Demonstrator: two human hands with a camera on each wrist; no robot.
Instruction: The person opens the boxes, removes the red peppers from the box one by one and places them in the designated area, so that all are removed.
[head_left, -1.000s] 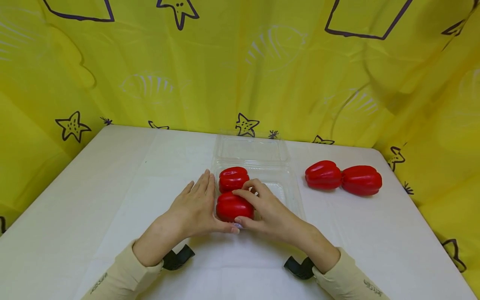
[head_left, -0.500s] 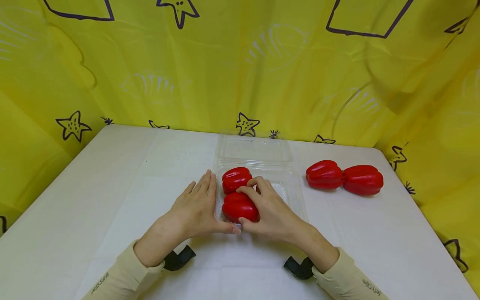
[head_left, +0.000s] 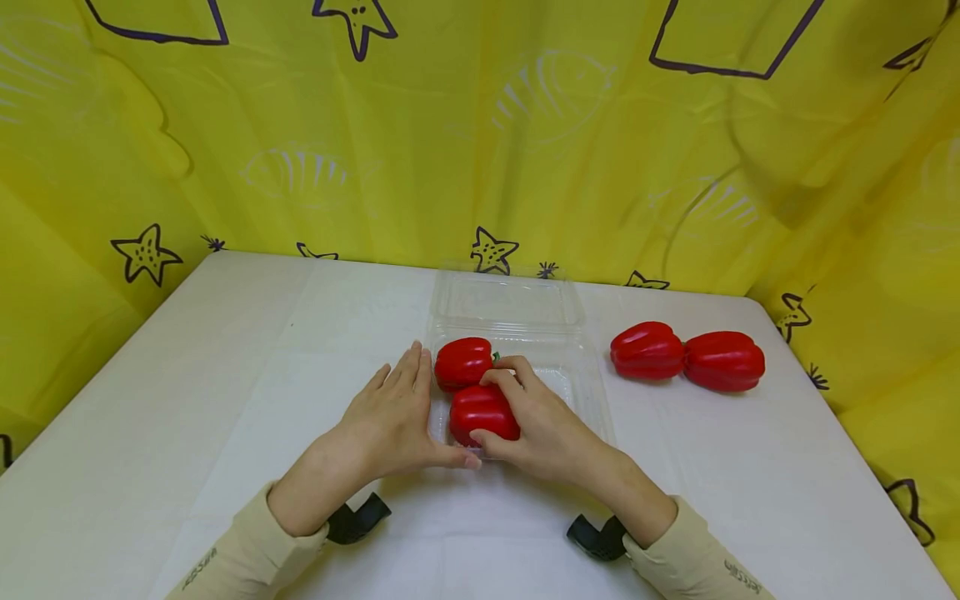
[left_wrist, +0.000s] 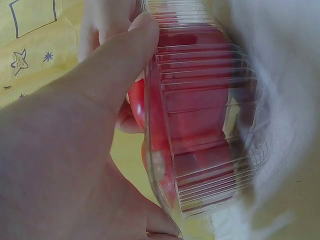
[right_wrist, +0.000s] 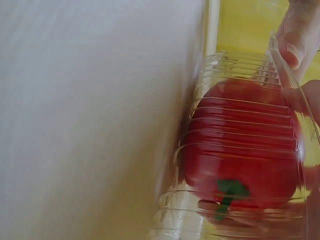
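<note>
A clear plastic clamshell container stands on the table with two red bell peppers in its left half. My right hand grips the nearer bell pepper, thumb at its front and fingers curled over its right end. Behind it lies the other bell pepper, its green stem facing right. My left hand lies along the container's left side with straight fingers, its thumb stretched along the front rim. Through the ridged wall, the left wrist view shows red pepper, and the right wrist view shows a green stem.
The container's lid is folded back toward the yellow curtain. Two more red bell peppers, one on the left and one on the right, lie end to end on the white table to the container's right.
The nearer pepper has shifted slightly right with my right hand. The farther pepper has moved a little and turned, so its stem now shows. My left hand has stayed almost still.
</note>
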